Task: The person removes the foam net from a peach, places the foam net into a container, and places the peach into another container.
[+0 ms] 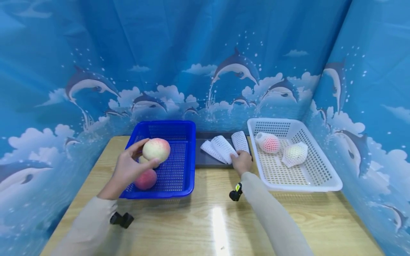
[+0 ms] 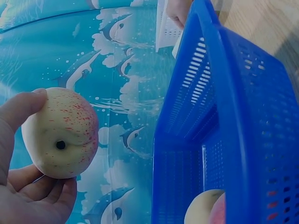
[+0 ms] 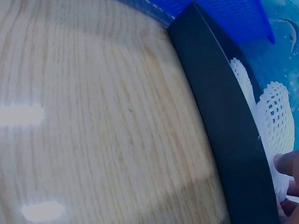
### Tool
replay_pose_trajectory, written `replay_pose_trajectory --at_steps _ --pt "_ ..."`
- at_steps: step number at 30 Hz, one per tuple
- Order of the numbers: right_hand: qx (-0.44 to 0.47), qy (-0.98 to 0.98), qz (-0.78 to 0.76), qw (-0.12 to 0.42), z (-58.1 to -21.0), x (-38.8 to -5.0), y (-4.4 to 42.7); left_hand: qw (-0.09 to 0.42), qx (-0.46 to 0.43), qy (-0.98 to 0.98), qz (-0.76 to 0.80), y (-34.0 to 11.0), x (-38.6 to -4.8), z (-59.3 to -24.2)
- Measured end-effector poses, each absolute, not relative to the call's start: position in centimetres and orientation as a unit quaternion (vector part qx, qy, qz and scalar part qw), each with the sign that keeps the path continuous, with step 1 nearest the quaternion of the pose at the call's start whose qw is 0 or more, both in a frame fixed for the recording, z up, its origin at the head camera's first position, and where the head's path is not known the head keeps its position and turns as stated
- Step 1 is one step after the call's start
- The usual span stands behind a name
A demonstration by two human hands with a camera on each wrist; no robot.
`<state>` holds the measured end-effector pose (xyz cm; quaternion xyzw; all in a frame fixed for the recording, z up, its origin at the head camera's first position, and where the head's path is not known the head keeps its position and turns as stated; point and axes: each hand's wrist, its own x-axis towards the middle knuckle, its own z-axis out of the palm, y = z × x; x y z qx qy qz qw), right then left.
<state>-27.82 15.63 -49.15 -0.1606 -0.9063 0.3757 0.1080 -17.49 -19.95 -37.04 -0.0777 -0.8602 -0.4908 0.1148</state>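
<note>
My left hand (image 1: 126, 167) holds a pale peach with a red blush (image 1: 157, 149) above the blue basket (image 1: 193, 160). In the left wrist view, thumb and fingers grip this peach (image 2: 60, 135) from opposite sides, its dark stem hollow showing. Below it in the basket lie a red peach (image 1: 146, 179) and a pale one, partly hidden. My right hand (image 1: 242, 163) reaches into a dark shallow box (image 3: 219, 116) and pinches the near end of a white foam net sleeve (image 1: 223, 145). Another sleeve (image 1: 211, 151) lies beneath it, and one (image 1: 239, 141) lies to its right.
A white basket (image 1: 301, 188) stands at the right, with two net-wrapped fruits, one reddish (image 1: 269, 143) and one pale (image 1: 295, 154). The baskets flank the box on a wooden table (image 1: 198, 220). A blue dolphin-print curtain (image 1: 179, 53) hangs behind and at the sides.
</note>
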Motion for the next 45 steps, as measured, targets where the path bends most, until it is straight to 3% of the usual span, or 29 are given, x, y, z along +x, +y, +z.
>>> replay_pose_trajectory --at_steps 8,21,34,45 --pt "-0.16 -0.902 0.382 0.118 -49.6 -27.8 15.7 0.137 -0.104 -0.86 -0.481 -20.6 -18.8 -36.4" --pt "-0.132 -0.913 0.357 0.147 -50.0 -27.7 16.0 0.128 -0.087 -0.886 -0.437 -21.6 -22.3 -34.4" --pt "-0.131 -0.912 0.367 0.131 -49.7 -27.5 15.7 0.092 0.016 -0.901 -0.424 -23.3 -27.4 -36.6" --pt "-0.115 -0.905 0.381 0.149 -49.9 -27.4 16.0 0.06 0.133 -0.88 -0.452 -23.3 -29.4 -39.9"
